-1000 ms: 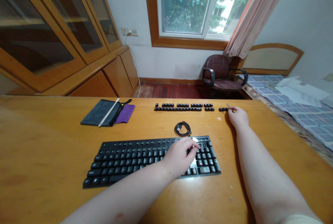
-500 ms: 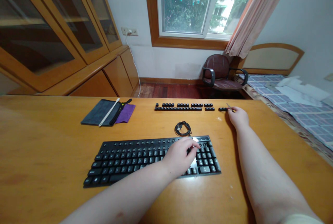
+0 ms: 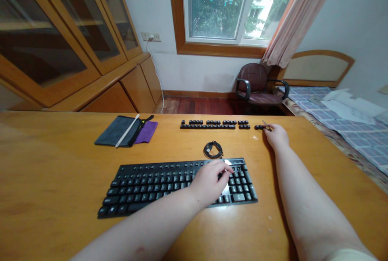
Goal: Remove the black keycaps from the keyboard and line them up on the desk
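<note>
Thin tool (image 3: 264, 123) slightly further left

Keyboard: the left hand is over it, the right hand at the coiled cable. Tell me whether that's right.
The right hand is not at the coiled cable; the head view shows it at the black keycaps on the table. The left hand is over the keyboard, as stated.

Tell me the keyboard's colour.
Black: the keyboard shows best in the head view.
</note>
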Motion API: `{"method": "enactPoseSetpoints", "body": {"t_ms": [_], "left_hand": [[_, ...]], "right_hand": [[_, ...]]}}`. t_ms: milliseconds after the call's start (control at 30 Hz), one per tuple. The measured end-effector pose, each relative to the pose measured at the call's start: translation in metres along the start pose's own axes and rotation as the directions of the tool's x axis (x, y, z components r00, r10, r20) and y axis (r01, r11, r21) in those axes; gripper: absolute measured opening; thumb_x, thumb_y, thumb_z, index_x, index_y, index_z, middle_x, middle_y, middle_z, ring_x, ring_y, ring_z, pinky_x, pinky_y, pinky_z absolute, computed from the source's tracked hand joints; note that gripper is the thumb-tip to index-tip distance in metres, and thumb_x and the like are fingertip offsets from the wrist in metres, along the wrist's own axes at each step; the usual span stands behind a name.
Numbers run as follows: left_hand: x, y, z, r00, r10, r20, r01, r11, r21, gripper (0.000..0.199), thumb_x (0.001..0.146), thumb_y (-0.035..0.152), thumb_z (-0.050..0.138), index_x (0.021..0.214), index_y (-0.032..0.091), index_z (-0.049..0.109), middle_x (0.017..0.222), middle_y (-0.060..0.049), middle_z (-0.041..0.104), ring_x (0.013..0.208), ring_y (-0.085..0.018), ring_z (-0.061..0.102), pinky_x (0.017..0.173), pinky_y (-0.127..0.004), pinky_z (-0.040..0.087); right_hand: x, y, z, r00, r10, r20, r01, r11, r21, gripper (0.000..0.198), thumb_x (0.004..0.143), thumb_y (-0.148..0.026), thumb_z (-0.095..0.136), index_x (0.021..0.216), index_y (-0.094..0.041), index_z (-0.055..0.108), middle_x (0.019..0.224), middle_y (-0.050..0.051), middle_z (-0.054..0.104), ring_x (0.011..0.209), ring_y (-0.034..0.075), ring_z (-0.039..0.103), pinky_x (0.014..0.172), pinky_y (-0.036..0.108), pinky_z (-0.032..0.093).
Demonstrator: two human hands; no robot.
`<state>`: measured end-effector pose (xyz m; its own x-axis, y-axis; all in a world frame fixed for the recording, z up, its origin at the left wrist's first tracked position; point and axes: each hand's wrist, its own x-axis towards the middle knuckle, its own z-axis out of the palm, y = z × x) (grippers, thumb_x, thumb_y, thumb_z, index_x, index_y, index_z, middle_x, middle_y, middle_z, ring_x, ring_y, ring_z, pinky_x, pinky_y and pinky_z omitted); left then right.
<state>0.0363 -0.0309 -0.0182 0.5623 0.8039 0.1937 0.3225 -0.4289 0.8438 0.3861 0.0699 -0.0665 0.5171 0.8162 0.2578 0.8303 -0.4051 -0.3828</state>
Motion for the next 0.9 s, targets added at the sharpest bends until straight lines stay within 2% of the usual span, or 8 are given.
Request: {"method": "enactPoseSetpoints", "body": {"t_ms": [233, 433, 733, 900], "left_hand": [[-0.0008, -0.0005, 0.0001, 1.0, 0.005, -0.007, -0.005, 1.0, 0.006, 0.018, 0.085, 0.019, 0.048, 0.089, 0.022, 0.065, 0.094, -0.003, 0.066, 0.091, -0.016, 0.06, 0.083, -0.029, 0.046], [-0.0006, -0.0003, 0.0003, 1.0, 0.003, -0.008, -0.003, 1.0, 0.007, 0.018, 0.085, 0.019, 0.048, 0.088, 0.021, 0.065, 0.093, -0.003, 0.066, 0.091, -0.016, 0.06, 0.083, -0.029, 0.046], [-0.0002, 0.0004, 0.0005, 1.0, 0.008, -0.011, -0.008, 1.0, 0.002, 0.018, 0.085, 0.018, 0.048, 0.089, 0.021, 0.065, 0.093, -0.003, 0.066, 0.091, -0.016, 0.06, 0.083, -0.028, 0.046], [-0.0004, -0.0003, 0.0006, 1.0, 0.006, -0.006, -0.006, 1.0, 0.0, 0.018, 0.085, 0.019, 0.047, 0.088, 0.021, 0.065, 0.093, -0.003, 0.066, 0.091, -0.017, 0.06, 0.083, -0.029, 0.047]], "right_hand": [[0.0019, 0.0037, 0.0027, 1.0, 0.004, 0.014, -0.004, 1.0, -0.006, 0.032, 0.076, -0.028, 0.054, 0.102, -0.02, 0.07, 0.102, 0.011, 0.066, 0.091, 0.024, 0.059, 0.074, 0.031, 0.044], [0.0, -0.0003, 0.0001, 0.998, 0.054, -0.014, -0.054, 0.999, -0.001, 0.033, 0.076, -0.031, 0.055, 0.104, -0.019, 0.069, 0.105, 0.012, 0.066, 0.092, 0.025, 0.059, 0.074, 0.031, 0.043], [-0.0013, -0.0024, -0.0013, 0.995, 0.085, 0.042, -0.084, 0.996, -0.028, 0.033, 0.076, -0.034, 0.053, 0.102, -0.021, 0.07, 0.097, 0.011, 0.069, 0.086, 0.026, 0.061, 0.066, 0.031, 0.043], [-0.001, -0.0014, -0.0016, 0.996, 0.089, 0.018, -0.089, 0.996, -0.014, 0.034, 0.076, -0.033, 0.054, 0.101, -0.019, 0.07, 0.094, 0.012, 0.069, 0.083, 0.025, 0.061, 0.065, 0.03, 0.043]]}}
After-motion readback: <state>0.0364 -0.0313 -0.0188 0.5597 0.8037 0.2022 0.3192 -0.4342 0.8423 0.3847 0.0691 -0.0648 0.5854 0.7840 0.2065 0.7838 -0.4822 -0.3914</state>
